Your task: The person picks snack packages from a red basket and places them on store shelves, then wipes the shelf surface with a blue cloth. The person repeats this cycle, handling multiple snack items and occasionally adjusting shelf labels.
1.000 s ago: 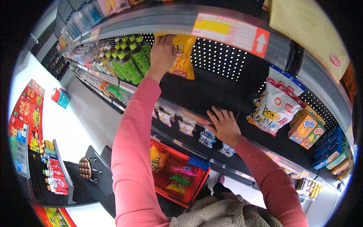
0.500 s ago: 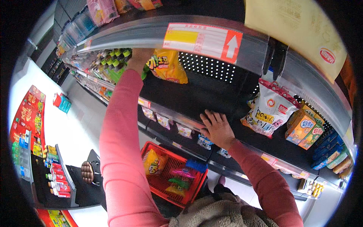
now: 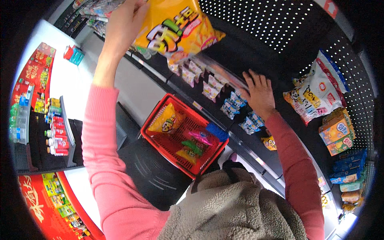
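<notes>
My left hand (image 3: 124,30) grips a yellow snack bag (image 3: 176,32) by its left edge, held up at the top of the view. The bag is off the shelf, its printed front facing me. On the front edge of the black shelf (image 3: 240,52) rests my right hand (image 3: 260,95), fingers spread, holding nothing. Below and between my arms is a red basket (image 3: 166,161). Inside it lie a similar yellow bag (image 3: 166,121), a pink packet (image 3: 200,137), a green packet (image 3: 193,146) and a blue item (image 3: 217,131) at its right side.
A large white snack bag (image 3: 314,94) stands on the shelf to the right, beside small boxes (image 3: 336,130) and blue packs (image 3: 346,166). Small packets (image 3: 234,105) hang or sit on the lower level. At left is a display of bottles (image 3: 58,138).
My left hand has drawn the yellow bag out from the shelf. The view has shifted, and the basket shows more fully. My right hand stays on the shelf edge.
</notes>
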### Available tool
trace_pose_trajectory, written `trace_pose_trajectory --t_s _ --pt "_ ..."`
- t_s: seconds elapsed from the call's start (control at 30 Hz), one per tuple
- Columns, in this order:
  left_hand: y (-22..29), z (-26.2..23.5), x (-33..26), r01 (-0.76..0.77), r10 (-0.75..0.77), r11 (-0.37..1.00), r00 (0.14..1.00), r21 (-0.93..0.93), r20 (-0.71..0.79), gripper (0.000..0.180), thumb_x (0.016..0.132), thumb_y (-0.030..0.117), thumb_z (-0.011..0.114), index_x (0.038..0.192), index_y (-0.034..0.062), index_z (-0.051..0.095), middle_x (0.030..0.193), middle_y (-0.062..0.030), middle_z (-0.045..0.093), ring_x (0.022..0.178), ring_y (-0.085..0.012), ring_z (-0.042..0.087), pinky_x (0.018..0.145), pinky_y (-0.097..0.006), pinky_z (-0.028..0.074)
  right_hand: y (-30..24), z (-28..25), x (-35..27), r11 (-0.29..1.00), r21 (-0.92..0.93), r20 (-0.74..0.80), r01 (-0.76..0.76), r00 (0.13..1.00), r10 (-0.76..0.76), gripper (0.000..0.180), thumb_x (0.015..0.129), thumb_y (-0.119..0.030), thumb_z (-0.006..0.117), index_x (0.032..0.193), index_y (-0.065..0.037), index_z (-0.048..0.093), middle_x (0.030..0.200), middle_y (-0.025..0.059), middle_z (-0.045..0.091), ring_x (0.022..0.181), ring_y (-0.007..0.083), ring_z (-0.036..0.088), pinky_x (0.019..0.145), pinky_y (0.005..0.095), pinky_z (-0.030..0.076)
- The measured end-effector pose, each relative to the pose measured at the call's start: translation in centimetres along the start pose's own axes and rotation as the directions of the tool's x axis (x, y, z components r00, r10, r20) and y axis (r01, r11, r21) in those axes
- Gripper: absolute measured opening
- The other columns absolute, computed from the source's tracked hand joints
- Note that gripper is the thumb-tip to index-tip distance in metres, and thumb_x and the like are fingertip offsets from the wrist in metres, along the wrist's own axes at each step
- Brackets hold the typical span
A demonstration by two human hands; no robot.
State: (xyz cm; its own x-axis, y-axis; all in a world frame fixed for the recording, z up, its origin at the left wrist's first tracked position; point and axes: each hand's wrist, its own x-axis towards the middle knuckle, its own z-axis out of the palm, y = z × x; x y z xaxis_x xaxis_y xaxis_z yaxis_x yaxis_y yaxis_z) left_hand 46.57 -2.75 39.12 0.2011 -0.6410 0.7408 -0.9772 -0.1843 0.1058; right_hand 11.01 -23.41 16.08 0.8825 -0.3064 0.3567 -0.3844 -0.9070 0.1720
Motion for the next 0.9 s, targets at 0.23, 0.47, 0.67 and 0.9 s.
trace_pose_trajectory --t_s 0.23,0.47,0.67,0.9 --pt "5.4 -2.7 -18.6 0.421 -0.461 0.883 0.862 0.208 0.21 0.017 0.102 0.025 0.06 0.102 0.0076 0.061 0.086 -0.0237 0.071 0.086 -0.0463 0.071 0.072 -0.056 0.054 0.2 0.3 -0.1 0.999 -0.03 0.006 0.015 1.0 -0.015 0.061 0.103 -0.048 0.058 0.151 -0.012 0.049 0.151 0.0112 0.05 0.128 0.029 0.051 0.105 0.047 0.044" --pt "6.4 2.0 -35.6 0.611 -0.695 0.719 0.641 0.332 0.325 0.018 0.104 0.024 0.057 0.106 0.0053 0.056 0.081 -0.0271 0.07 0.08 -0.0499 0.069 0.067 -0.06 0.053 0.2 0.4 -0.2 1.0 -0.023 -0.019 0.019 1.0 -0.019 0.062 0.102 -0.047 0.059 0.152 -0.012 0.048 0.15 0.0121 0.05 0.128 0.0319 0.051 0.105 0.048 0.044" --pt "5.7 7.9 -45.7 0.753 -0.816 0.57 0.473 0.33 0.332 0.022 0.105 0.028 0.057 0.108 0.007 0.061 0.087 -0.025 0.073 0.086 -0.0468 0.071 0.071 -0.058 0.053 0.2 0.4 -0.1 1.0 -0.028 -0.006 0.009 1.0 -0.009 0.061 0.103 -0.048 0.057 0.152 -0.013 0.048 0.151 0.0111 0.051 0.128 0.0319 0.052 0.107 0.0487 0.044" --pt "5.0 15.1 -52.7 0.78 -0.822 0.552 0.45 0.295 0.35 0.026 0.106 0.032 0.053 0.117 0.0092 0.06 0.09 -0.0258 0.073 0.086 -0.049 0.07 0.072 -0.058 0.054 0.0 0.3 0.0 0.999 -0.043 -0.001 0.005 1.0 -0.005 0.06 0.103 -0.049 0.057 0.15 -0.012 0.051 0.149 0.0107 0.052 0.128 0.0301 0.052 0.107 0.0471 0.044"
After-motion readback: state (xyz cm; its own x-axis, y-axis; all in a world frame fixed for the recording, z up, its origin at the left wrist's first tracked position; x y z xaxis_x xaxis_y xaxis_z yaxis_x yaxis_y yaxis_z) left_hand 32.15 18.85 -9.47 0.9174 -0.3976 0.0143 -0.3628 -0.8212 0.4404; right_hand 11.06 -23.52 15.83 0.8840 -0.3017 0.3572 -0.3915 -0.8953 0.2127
